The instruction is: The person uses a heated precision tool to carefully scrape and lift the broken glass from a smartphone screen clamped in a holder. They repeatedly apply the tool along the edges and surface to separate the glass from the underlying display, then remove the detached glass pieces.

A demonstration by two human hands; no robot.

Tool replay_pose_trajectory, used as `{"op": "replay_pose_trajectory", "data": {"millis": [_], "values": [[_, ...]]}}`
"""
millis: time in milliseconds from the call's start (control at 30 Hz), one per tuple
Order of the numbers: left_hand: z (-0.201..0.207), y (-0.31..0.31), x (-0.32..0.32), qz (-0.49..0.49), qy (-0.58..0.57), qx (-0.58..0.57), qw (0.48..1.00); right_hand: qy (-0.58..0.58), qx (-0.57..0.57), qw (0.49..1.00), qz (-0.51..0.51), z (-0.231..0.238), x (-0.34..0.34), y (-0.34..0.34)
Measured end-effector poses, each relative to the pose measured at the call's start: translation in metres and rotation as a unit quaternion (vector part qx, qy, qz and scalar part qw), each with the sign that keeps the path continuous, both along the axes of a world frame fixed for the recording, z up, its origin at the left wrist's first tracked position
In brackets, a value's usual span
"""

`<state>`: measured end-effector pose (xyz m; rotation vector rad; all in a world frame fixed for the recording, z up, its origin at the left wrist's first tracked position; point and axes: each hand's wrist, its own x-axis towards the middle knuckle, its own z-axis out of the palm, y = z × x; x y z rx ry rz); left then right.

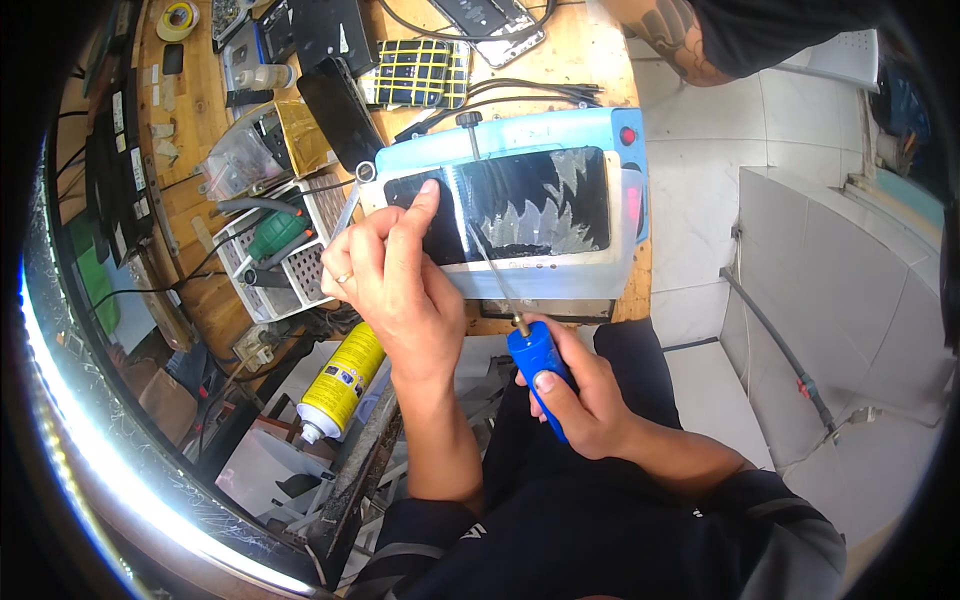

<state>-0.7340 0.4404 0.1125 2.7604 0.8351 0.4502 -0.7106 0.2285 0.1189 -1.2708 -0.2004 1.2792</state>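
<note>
The right hand [590,400] was wrapped around a blue-handled tool [538,365]. The left hand [395,275], half curled, put one finger on the black screen [520,180] lying on the blue machine [545,122].

Left hand [400,265] extends its index finger [426,205]; right hand [588,400] curls.

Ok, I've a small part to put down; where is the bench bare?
The bench shows bare wood at its far right, between the dark cables, the silver-edged device and the right edge. A narrow strip shows beside the blue machine, near right. Crowded: the left, with the white basket and dark phone, and around the left hand and dark panel.
</note>
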Motion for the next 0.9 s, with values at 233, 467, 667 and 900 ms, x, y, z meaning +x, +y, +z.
{"op": "replay_pose_trajectory", "data": {"millis": [233,467,667,900], "values": [[0.009,-0.006,0.007,0.009,0.024,-0.005,1.0,0.019,-0.003,1.0,-0.015,0.005,0.0,-0.001],[0.005,-0.006,0.014,0.015,0.006,-0.003,1.0,0.031,-0.021,0.999,-0.01,0.008,0.011,-0.01],[0.003,-0.014,0.018,0.012,-0.012,-0.041,0.999,0.039,-0.019,0.999,-0.024,0.007,0.009,-0.013],[0.001,-0.015,0.017,0.002,-0.031,-0.031,0.999,0.029,-0.018,0.999,-0.017,0.006,0.009,-0.016]]}}
